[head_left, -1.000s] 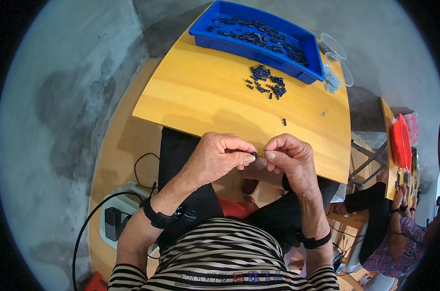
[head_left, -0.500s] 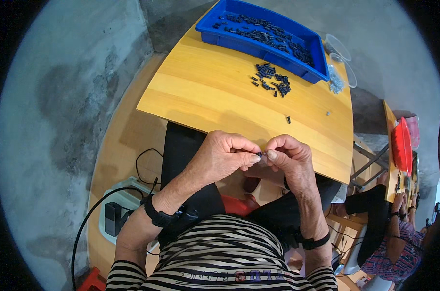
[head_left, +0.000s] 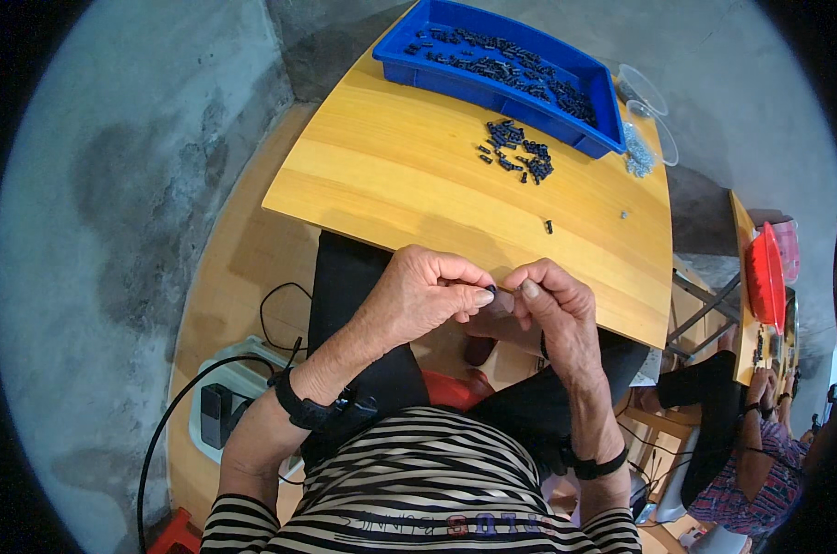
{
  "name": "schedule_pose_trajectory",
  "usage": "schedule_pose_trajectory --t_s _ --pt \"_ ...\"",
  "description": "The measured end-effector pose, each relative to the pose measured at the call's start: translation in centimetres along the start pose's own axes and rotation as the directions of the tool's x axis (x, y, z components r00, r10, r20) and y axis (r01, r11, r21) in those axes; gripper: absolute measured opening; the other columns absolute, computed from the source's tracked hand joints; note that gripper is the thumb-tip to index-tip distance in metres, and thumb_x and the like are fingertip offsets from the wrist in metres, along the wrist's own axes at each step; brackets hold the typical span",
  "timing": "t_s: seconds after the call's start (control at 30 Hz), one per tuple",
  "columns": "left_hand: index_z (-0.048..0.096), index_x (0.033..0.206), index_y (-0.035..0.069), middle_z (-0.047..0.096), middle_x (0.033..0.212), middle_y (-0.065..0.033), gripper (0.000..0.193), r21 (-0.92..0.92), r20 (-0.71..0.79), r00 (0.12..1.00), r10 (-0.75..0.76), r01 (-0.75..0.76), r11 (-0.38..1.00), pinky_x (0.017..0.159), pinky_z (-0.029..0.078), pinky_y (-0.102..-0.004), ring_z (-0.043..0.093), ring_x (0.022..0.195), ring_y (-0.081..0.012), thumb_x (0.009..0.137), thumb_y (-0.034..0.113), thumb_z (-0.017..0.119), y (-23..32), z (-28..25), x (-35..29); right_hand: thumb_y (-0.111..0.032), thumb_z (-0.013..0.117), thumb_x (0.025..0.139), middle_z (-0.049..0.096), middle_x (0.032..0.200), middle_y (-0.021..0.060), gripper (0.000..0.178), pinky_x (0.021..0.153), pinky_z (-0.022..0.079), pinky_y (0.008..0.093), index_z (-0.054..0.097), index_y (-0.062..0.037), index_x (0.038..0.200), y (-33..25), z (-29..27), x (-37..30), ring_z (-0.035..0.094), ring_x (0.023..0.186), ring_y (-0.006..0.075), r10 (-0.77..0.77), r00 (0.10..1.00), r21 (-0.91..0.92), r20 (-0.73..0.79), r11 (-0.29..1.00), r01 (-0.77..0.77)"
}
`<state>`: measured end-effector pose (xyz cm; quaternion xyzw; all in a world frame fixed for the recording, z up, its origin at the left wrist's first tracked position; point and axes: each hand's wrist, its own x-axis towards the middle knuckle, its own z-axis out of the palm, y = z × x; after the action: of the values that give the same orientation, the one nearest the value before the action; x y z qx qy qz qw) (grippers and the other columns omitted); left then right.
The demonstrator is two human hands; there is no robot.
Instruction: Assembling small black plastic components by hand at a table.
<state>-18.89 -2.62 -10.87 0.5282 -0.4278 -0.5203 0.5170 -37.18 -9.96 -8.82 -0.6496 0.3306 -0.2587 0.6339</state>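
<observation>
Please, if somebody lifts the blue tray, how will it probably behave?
The blue tray is probably stiff, since its walls stand up without sagging. It seems unlikely to tip, being wide and low on the yellow table. The black pieces lie loose inside, so they would likely slide if it tilts.

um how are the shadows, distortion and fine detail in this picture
Head view: the yellow table's edges bow, likely fisheye distortion; head view: a soft shadow lies on it beyond the left hand and right hand; head view: the dark piece the left hand pinches is too small for detail.
</observation>
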Motion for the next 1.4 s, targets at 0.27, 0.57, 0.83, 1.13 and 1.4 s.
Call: schedule_pose_trajectory --t_s 0.27,0.57,0.83,1.13,1.4 --pt "0.07 0.093 -0.003 0.068 0.072 -0.0069 0.014 -0.015 0.024 1.0 -0.019 0.02 1.0 0.053 0.05 -0.0202 0.061 0.059 -0.0084 0.082 0.007 0.069 0.5 0.1 -0.3 -0.011 0.061 0.09 0.061 0.075 0.0031 0.011 0.049 0.038 0.0182 0.061 -0.0019 0.097 0.0 0.4 -0.3 0.049 0.057 0.0061 0.072 0.994 0.258 -0.083 0.965 -0.048" --pt "0.069 0.094 -0.003 0.067 0.074 -0.0059 0.015 -0.039 0.047 0.998 -0.034 0.036 0.999 0.056 0.05 -0.0205 0.061 0.061 -0.0086 0.083 0.006 0.068 1.0 0.6 -0.4 -0.006 0.069 0.082 0.063 0.077 -0.0013 0.007 0.049 0.038 0.0167 0.068 -0.0043 0.089 0.7 0.6 -0.5 0.048 0.058 0.0025 0.06 0.996 0.328 -0.065 0.944 -0.035" --pt "0.069 0.095 -0.004 0.067 0.075 -0.0065 0.016 -0.071 0.076 0.995 -0.064 0.069 0.995 0.057 0.051 -0.0213 0.061 0.062 -0.0091 0.082 0.005 0.069 1.2 0.8 -0.6 -0.002 0.071 0.08 0.062 0.08 0.0004 0.006 0.054 0.043 0.0197 0.07 -0.0023 0.086 0.5 1.2 -0.5 0.053 0.063 0.0059 -0.011 0.995 0.265 -0.102 0.964 0.038" --pt "0.069 0.093 -0.004 0.067 0.075 -0.0071 0.015 -0.117 0.087 0.993 -0.082 0.092 0.989 0.058 0.052 -0.0225 0.062 0.063 -0.0104 0.081 0.005 0.07 0.3 0.4 -0.5 0.0 0.069 0.08 0.062 0.083 0.0043 0.008 0.055 0.046 0.0227 0.07 -0.0017 0.087 0.0 1.1 -0.4 0.057 0.067 0.0095 -0.344 0.938 -0.273 -0.038 0.907 0.322" --pt "0.069 0.09 -0.005 0.068 0.075 -0.0098 0.013 -0.117 0.044 0.997 -0.068 0.072 0.991 0.054 0.051 -0.0207 0.062 0.059 -0.0106 0.08 0.003 0.07 0.9 0.5 -0.8 0.002 0.069 0.076 0.062 0.084 0.0098 0.02 0.061 0.051 0.0273 0.07 -0.0042 0.096 -0.2 1.5 -0.7 0.063 0.074 0.0203 -0.584 0.811 -0.593 0.041 0.639 0.49"
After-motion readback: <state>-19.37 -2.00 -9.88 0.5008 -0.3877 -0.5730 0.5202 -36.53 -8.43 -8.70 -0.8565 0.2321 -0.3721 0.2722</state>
